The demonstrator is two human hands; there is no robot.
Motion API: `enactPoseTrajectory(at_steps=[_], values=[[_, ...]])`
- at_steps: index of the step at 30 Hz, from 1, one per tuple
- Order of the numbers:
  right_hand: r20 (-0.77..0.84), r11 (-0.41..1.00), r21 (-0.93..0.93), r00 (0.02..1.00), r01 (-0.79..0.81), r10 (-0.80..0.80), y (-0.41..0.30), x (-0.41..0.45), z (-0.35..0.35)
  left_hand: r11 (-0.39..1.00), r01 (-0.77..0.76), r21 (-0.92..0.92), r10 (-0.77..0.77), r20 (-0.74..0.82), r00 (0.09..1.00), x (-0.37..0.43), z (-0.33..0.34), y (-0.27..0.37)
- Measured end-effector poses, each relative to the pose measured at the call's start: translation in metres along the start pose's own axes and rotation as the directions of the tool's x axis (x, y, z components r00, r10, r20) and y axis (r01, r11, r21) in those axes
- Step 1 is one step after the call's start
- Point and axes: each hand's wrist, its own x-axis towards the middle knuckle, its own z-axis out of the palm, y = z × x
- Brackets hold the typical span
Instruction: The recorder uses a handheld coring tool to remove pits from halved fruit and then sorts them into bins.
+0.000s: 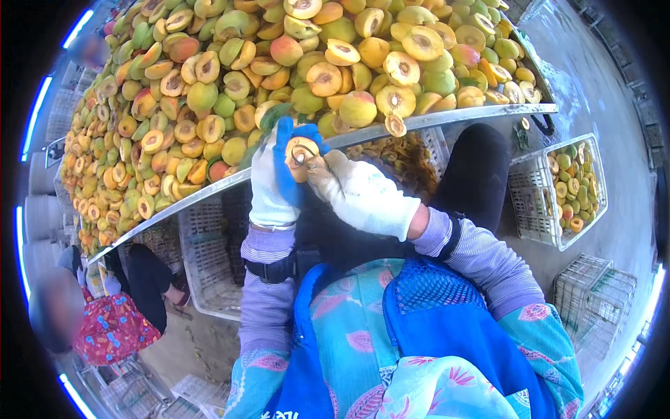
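My left hand point(282, 167), in a white knit glove with a blue coated palm, holds a halved yellow peach point(297, 170) with its cut face up. A pale spot shows in the middle of the cut face. My right hand point(356, 188), in a white glove with stained fingertips, is closed around a small pitting tool; its thin curved metal loop point(312, 151) rests on the peach flesh around the center. The tool's handle is hidden inside my fist. Just beyond both hands, a large heap of halved peaches point(235, 86) covers a metal-edged table point(172, 207).
Beneath the table edge sits a crate of brownish peach scraps point(403, 157). A white plastic crate point(209, 293) stands at lower left, another with peach halves point(534, 209) at right. Stacked crates point(591, 298) are farther right. A co-worker in a red patterned garment point(118, 327) sits at left.
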Motion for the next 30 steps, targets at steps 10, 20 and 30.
enactPoseTrajectory(at_steps=[10, 20, 30], values=[[0.008, 0.999, 0.023, 0.999, 0.033, -0.033, 0.017, -0.007, 0.007, 0.674, 0.296, -0.677, -0.413, -0.012, 0.911, 0.001, 0.016, 0.004], [0.299, 0.674, 0.620, 0.915, -0.401, 0.270, 0.011, -0.025, 0.019, 0.624, 0.457, -0.634, -0.455, 0.180, 0.872, 0.004, 0.019, 0.004], [0.452, 0.262, 0.842, 0.881, -0.473, 0.137, 0.005, -0.024, 0.014, 0.728, 0.355, -0.587, -0.288, 0.207, 0.935, 0.009, 0.014, 0.022]])
